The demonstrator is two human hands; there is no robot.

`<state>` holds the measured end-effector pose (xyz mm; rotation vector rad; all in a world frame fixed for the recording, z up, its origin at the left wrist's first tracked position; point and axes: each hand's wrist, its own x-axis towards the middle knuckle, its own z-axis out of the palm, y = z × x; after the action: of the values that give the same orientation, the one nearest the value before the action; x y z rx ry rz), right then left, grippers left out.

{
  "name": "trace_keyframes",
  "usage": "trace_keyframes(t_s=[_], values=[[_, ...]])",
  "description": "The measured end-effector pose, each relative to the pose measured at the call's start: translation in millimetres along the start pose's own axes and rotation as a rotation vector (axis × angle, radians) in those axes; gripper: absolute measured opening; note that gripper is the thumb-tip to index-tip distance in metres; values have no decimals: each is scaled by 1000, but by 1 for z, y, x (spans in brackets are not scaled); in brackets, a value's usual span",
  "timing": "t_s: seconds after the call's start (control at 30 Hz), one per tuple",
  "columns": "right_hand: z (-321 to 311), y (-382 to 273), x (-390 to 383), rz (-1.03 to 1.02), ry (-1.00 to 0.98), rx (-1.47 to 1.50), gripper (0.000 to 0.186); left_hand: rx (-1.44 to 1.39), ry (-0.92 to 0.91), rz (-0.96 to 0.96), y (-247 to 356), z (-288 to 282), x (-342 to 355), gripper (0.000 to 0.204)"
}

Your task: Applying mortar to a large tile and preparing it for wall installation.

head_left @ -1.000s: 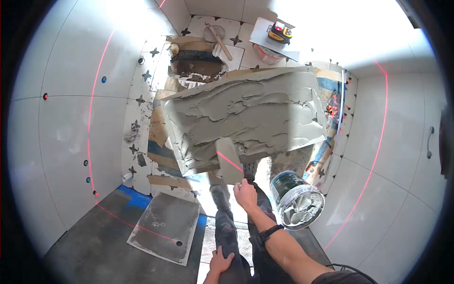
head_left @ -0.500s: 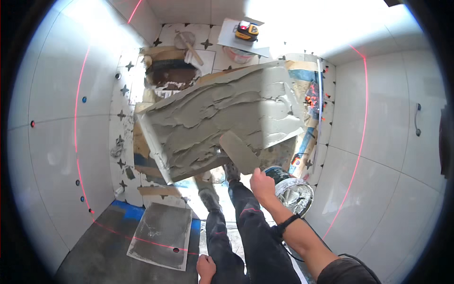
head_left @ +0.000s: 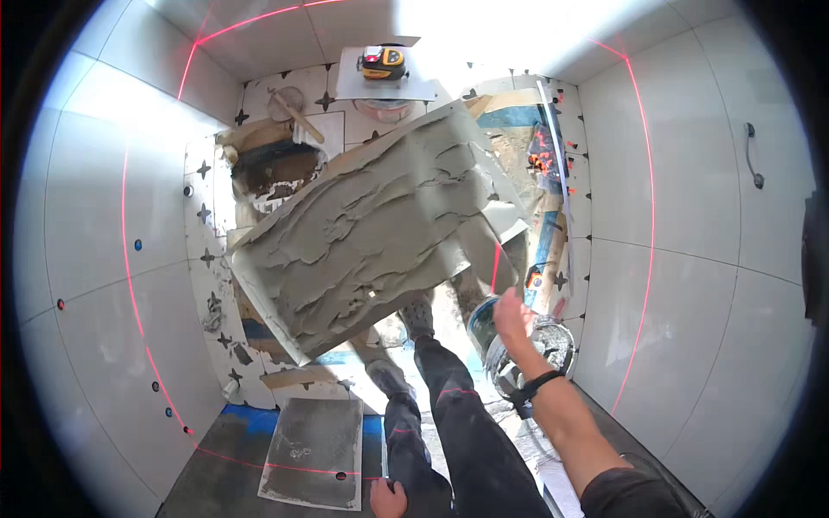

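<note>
My right hand (head_left: 515, 324) is closed round the handle of a trowel (head_left: 485, 250). Its flat grey blade lies at the lower right edge of a large tile (head_left: 345, 233), whose face is covered with wavy grey mortar. A bucket (head_left: 566, 345) with a mortar-smeared rim stands just below and beside that hand, partly hidden by the wrist. My left hand (head_left: 389, 499) is low by my left leg, fingers curled in; whether anything is in them does not show. The tile lies at a slant in front of my feet.
A yellow and black laser level (head_left: 382, 63) stands on a white board over a tub (head_left: 383, 110). A hole in the floor (head_left: 275, 168) has a wooden-handled tool (head_left: 298, 116) beside it. A grey tile (head_left: 313, 457) lies at lower left. Tiled walls (head_left: 665, 173) flank the space.
My right hand and the trowel have moved right, from the tile's lower middle to its right edge above the bucket. My head view has shifted; the left hand stays low and curled.
</note>
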<state>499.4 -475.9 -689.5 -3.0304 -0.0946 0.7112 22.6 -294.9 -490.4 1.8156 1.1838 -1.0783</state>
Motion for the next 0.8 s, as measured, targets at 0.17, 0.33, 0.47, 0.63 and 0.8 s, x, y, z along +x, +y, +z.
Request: trace_keyframes(t_s=[0.17,0.33,0.47,0.63,0.8], values=[[33,-51,-16,269,-162,778,37,19,-4,21,29,10,13,54],[-2,-95,0,-319,-286,177,26,54,-68,-58,29,-16,10,57],[-44,-36,79,-314,-56,-66,18,12,4,-45,26,-9,4,59],[-72,-40,101,4,-66,99,31,95,89,70,59,-14,12,63],[-86,-123,113,-135,-99,301,38,-75,116,-32,82,-53,19,65]])
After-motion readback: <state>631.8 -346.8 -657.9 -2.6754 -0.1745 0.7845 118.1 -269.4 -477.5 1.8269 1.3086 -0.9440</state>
